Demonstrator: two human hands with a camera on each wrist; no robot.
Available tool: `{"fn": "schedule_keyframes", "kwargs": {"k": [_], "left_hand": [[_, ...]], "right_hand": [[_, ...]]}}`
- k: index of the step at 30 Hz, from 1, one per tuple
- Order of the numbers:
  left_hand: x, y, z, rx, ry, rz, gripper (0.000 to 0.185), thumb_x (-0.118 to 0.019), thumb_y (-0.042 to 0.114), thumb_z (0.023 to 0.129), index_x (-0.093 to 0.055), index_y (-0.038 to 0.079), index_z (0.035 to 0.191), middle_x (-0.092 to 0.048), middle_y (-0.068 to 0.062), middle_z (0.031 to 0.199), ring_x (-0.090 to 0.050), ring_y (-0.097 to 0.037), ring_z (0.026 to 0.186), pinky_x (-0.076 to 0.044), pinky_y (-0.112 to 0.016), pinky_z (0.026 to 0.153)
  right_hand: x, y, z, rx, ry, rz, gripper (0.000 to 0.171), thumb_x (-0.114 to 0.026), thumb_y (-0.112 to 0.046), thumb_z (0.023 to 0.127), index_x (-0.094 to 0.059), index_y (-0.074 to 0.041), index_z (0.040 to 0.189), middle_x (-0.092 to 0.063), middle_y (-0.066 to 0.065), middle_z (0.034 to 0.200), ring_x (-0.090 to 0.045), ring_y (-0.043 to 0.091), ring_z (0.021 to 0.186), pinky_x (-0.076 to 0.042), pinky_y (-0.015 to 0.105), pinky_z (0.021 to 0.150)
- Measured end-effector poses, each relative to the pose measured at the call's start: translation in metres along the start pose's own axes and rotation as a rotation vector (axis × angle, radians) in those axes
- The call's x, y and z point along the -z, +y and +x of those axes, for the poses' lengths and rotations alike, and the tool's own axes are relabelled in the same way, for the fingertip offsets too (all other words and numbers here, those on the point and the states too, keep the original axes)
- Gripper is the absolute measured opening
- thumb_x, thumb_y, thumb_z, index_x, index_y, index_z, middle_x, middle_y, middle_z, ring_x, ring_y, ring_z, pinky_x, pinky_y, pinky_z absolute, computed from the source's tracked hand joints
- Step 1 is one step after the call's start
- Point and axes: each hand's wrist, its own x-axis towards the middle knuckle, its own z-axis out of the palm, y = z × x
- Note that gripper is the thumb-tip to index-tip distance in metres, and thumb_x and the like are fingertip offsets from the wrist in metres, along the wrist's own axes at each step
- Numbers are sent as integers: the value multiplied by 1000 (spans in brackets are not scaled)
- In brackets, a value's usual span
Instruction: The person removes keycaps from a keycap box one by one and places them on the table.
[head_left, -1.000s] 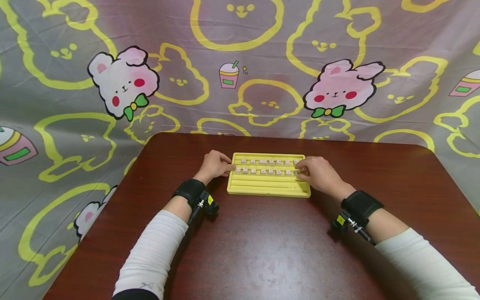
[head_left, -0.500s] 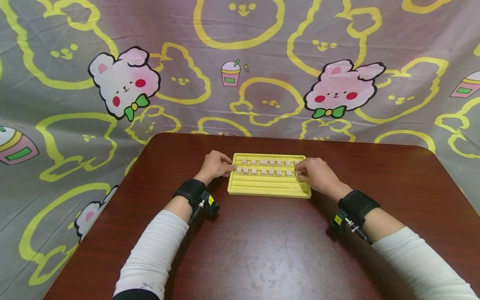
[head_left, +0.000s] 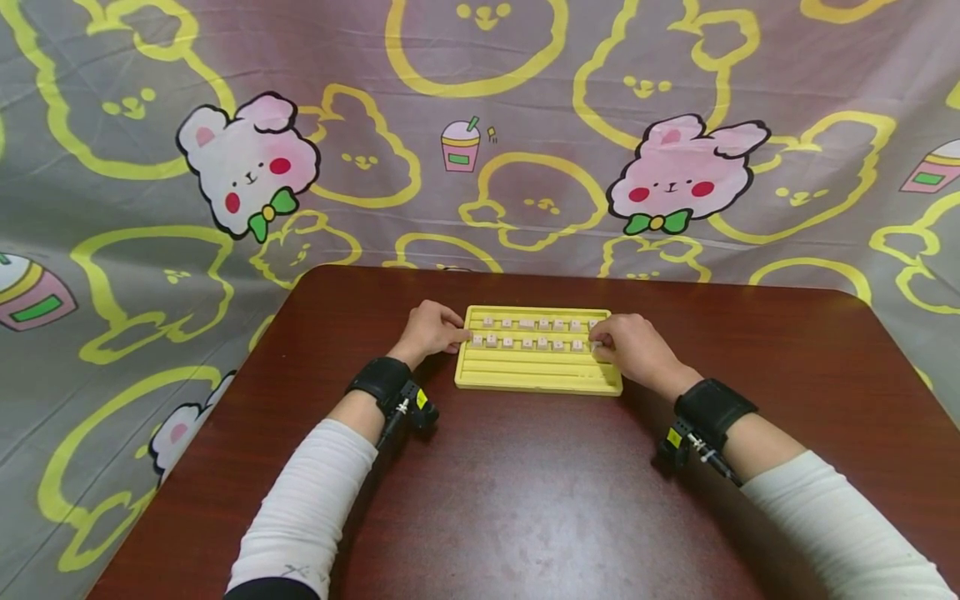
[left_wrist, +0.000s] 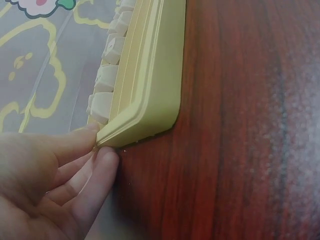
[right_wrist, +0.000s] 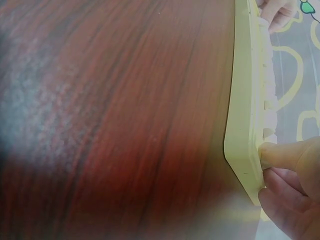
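A yellow grooved tray (head_left: 536,375) lies at the table's far middle, with two rows of small pale tiles (head_left: 525,342) in its back grooves. My left hand (head_left: 461,336) pinches the tray's left edge by the second row; in the left wrist view its fingertips (left_wrist: 100,147) clamp the tray's (left_wrist: 160,85) corner rim beside the tiles (left_wrist: 105,95). My right hand (head_left: 597,343) grips the tray's right edge, one fingertip at the second row's end. In the right wrist view the right hand (right_wrist: 262,165) holds the rim of the tray (right_wrist: 242,100).
The dark red wooden table (head_left: 525,500) spreads toward me in front of the tray. A grey cloth (head_left: 480,125) printed with rabbits and cups hangs behind it and drapes down past the left and right sides. Both wrists wear black straps.
The right hand and forearm have shifted very slightly to the left. The tray, the tiles and the left hand stay where they were.
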Motion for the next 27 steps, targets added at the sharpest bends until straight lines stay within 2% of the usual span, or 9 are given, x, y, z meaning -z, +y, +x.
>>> {"fn": "schedule_keyframes", "kwargs": {"k": [6, 15, 27], "left_hand": [[-1, 0, 0, -1, 3, -9, 31, -77, 16, 87, -70, -3, 111, -75, -21, 97, -71, -13, 63, -62, -28, 63], [0, 1, 1, 20, -11, -14, 34, -76, 18, 88, -70, -2, 115, -74, -21, 100, -73, -16, 69, -63, -27, 65], [0, 3, 1, 21, -4, -12, 34, -76, 18, 88, -70, -3, 114, -74, -21, 100, -70, -13, 64, -62, -25, 62]], "right_hand": [[0, 0, 0, -9, -7, 5, 8, -73, -4, 87, -75, -7, 94, -71, 6, 91, -58, 18, 79, -51, 35, 71], [2, 1, 1, -12, -17, 17, 8, -72, -5, 89, -75, -7, 96, -71, 6, 92, -58, 19, 80, -51, 35, 71], [12, -11, -6, 16, -24, 23, 17, -73, -7, 89, -76, -5, 105, -74, 9, 100, -66, 21, 88, -58, 40, 79]]}}
